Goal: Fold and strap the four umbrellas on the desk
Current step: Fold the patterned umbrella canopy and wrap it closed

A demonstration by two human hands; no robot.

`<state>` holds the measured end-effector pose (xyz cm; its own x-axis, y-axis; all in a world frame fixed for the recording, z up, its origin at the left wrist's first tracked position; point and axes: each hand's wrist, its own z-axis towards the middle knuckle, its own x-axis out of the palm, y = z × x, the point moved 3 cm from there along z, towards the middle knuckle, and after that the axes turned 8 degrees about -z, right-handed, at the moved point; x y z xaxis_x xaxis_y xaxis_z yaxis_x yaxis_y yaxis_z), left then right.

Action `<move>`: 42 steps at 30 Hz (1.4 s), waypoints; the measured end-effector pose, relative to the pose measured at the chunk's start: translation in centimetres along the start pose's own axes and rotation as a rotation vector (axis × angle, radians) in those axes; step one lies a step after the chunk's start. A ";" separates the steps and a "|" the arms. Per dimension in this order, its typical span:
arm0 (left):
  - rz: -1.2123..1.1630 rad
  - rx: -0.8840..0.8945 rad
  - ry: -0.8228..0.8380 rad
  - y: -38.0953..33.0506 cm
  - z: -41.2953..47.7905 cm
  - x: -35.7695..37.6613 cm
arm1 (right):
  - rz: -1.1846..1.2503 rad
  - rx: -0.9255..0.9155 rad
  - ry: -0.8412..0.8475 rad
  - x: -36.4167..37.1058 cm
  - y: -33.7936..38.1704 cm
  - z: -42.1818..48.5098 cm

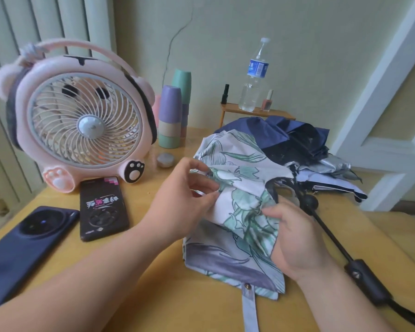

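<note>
A white umbrella with a green leaf print (237, 188) lies loose and unfolded in the middle of the wooden desk (153, 295). My left hand (187, 195) pinches a fold of its cloth at the left. My right hand (295, 240) grips the bunched cloth at the right. Its grey closing strap (249, 305) with a snap hangs toward me. The umbrella's black shaft and handle (367, 283) run to the lower right. Behind it lie a navy umbrella (285, 135) and a silver-grey one (331, 173), both loose.
A pink bear-shaped fan (82, 123) stands at the left. Two phones (103, 209) (24, 245) lie in front of it. Stacked pastel cups (170, 116), a small tin (165, 159) and a little wooden shelf (256, 111) with a water bottle (254, 77) and nail polish stand by the wall.
</note>
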<state>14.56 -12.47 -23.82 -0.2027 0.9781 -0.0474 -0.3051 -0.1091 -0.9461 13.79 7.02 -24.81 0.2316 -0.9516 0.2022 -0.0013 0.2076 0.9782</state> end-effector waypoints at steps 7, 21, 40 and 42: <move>0.092 0.032 -0.011 0.4 0.5 0.6 | -0.351 -0.219 0.161 1.0 0.6 -0.4; -0.176 0.048 0.053 0.7 0.9 -3.2 | -0.441 -0.255 -0.194 -4.6 1.8 -1.3; 0.180 0.001 0.417 1.4 -2.7 0.8 | 0.446 0.230 0.336 -0.8 0.3 -1.0; 0.126 -0.049 0.437 1.1 -2.9 0.9 | 0.448 0.190 0.327 -1.3 0.6 -1.1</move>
<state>16.76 -11.16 -25.87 0.1795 0.9418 -0.2842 -0.2569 -0.2340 -0.9377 14.54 8.63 -24.53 0.4561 -0.6547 0.6028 -0.3355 0.5009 0.7978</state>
